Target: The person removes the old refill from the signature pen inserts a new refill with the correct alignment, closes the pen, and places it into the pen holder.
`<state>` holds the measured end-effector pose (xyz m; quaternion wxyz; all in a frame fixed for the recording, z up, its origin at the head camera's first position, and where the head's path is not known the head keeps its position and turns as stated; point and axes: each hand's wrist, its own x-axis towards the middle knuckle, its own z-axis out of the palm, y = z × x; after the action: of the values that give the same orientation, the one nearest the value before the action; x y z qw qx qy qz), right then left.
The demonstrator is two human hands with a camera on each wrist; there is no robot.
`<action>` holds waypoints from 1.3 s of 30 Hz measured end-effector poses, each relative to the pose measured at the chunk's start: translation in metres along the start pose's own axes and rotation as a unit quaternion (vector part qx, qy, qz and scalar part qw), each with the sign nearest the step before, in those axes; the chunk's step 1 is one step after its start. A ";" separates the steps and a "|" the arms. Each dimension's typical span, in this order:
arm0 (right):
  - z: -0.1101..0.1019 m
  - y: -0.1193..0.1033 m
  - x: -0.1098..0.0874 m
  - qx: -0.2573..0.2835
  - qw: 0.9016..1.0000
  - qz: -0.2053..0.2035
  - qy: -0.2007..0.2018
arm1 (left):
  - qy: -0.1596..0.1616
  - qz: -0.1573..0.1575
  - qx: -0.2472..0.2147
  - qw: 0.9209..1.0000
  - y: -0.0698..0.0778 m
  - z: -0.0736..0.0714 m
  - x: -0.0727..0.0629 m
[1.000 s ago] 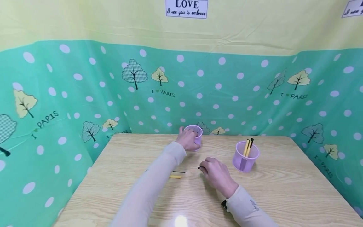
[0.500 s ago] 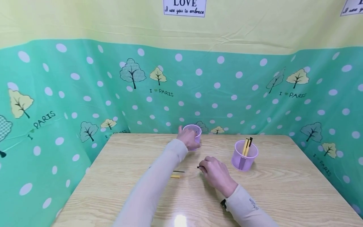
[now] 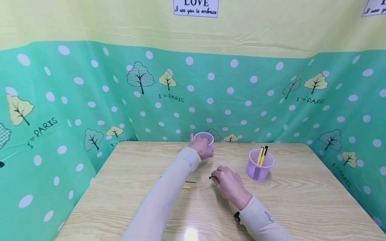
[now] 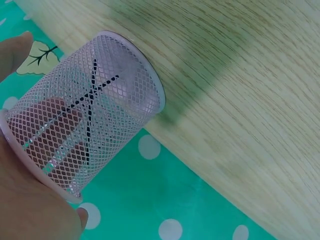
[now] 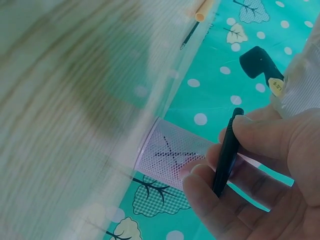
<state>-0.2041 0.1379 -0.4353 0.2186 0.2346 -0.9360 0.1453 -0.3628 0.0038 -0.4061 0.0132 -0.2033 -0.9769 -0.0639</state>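
My left hand (image 3: pixel 200 147) is at the lilac mesh pen cup (image 3: pixel 210 145) at the back of the table. In the left wrist view some of its fingers show straight through the mesh, with the thumb outside the rim. Two dark, thin pen refills (image 4: pixel 90 125) cross inside that cup. Nearer the front, my right hand (image 3: pixel 230 185) pinches a short black pen part (image 5: pixel 229 152) between thumb and fingers. Left of it on the table lie another refill (image 3: pixel 191 182) and a hollow yellow pen barrel (image 3: pixel 187 187), partly hidden behind the left sleeve.
A second lilac cup (image 3: pixel 253 174) stands to the right, holding yellow pens (image 3: pixel 261 157) with black tops. Behind the wooden table (image 3: pixel 301 201) hangs a green and yellow dotted curtain (image 3: pixel 241 97). A black device (image 5: pixel 257 62) sits at the left cuff.
Both hands stay in nearly the same places, the left at the cup and the right pinching the black pen part. The head view has shifted slightly.
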 end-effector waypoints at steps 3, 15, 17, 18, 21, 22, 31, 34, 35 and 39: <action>0.000 0.000 0.000 0.000 1.000 0.000 -0.001 | -0.003 0.002 -0.001 1.000 -0.001 -0.002 -0.001; 0.001 -0.001 -0.001 0.007 1.000 0.006 -0.006 | 0.023 0.041 -0.063 0.997 -0.013 -0.002 -0.001; 0.001 0.000 -0.002 0.008 1.000 0.007 -0.010 | 0.040 0.058 -0.067 0.995 -0.015 -0.002 -0.002; 0.001 0.000 -0.002 0.008 1.000 0.007 -0.010 | 0.049 0.066 -0.067 0.994 -0.015 -0.003 -0.002; 0.001 0.000 -0.001 0.006 1.000 0.007 -0.008 | 0.073 0.083 -0.063 0.992 -0.017 -0.005 -0.003; 0.002 0.000 -0.001 0.005 1.000 0.007 -0.007 | 0.078 0.086 -0.062 0.991 -0.017 -0.005 -0.004; 0.002 -0.001 -0.001 0.003 1.000 0.003 -0.002 | 0.126 0.091 -0.062 0.986 -0.014 -0.013 -0.012; 0.002 -0.001 0.000 0.003 1.000 0.001 -0.005 | 0.141 0.087 -0.072 0.983 -0.012 -0.016 -0.015; 0.002 -0.001 -0.001 0.004 1.000 0.002 -0.006 | 0.146 0.086 -0.078 0.982 -0.011 -0.017 -0.016; 0.002 -0.001 -0.001 0.005 1.000 0.006 -0.012 | 0.167 0.087 -0.097 0.977 -0.008 -0.020 -0.020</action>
<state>-0.2033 0.1373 -0.4372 0.2055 0.2318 -0.9392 0.1484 -0.3473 -0.0142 -0.3882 0.1621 -0.2742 -0.9286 -0.1902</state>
